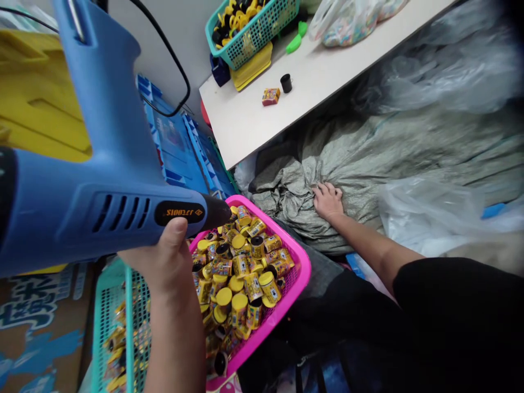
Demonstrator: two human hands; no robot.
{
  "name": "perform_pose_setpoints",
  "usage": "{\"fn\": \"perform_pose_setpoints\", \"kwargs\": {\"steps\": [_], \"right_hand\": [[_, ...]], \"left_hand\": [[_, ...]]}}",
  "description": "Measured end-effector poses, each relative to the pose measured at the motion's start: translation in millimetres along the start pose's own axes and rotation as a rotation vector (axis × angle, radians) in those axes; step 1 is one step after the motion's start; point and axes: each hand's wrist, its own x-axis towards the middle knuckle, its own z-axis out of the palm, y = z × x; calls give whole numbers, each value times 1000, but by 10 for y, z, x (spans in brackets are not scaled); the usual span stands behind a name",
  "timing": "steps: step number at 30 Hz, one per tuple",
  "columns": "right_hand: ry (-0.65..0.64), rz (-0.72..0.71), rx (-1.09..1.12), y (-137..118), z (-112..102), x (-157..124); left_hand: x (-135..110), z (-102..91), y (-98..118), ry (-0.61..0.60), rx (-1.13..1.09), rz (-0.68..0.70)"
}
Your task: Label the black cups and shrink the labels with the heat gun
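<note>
At left, a blue heat gun (118,202) is upside down, nozzle pointing right; the left hand (158,259) grips its barrel from below, thumb up, other fingers hidden. Yellow tubs (240,266) fill the near pink basket (303,270). Right, the right hand (328,202) rests palm down, loosely open, fingers bent, on a grey sack (368,164), arm outstretched.

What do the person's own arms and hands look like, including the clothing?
The left hand and right hand wear no gloves; no watch shows. The right arm is bare below a black fabric sleeve; the left arm shows no sleeve.
</note>
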Motion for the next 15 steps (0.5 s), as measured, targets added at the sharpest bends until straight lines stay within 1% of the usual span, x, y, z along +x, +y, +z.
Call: {"fn": "perform_pose_setpoints", "kwargs": {"steps": [4, 8, 12, 15], "right_hand": [[-4, -1, -1, -5, -12, -11], [-3, 4, -10, -6, -5, -2], [-6, 3, 6, 23, 27, 10], [-3, 21, 84, 40, 66, 1]], "left_hand": [[47, -48, 29, -36, -15, -65], [122, -47, 80, 13, 11, -5], [150, -7, 103, 10, 39, -59], [135, 4, 85, 28, 103, -59]]}}
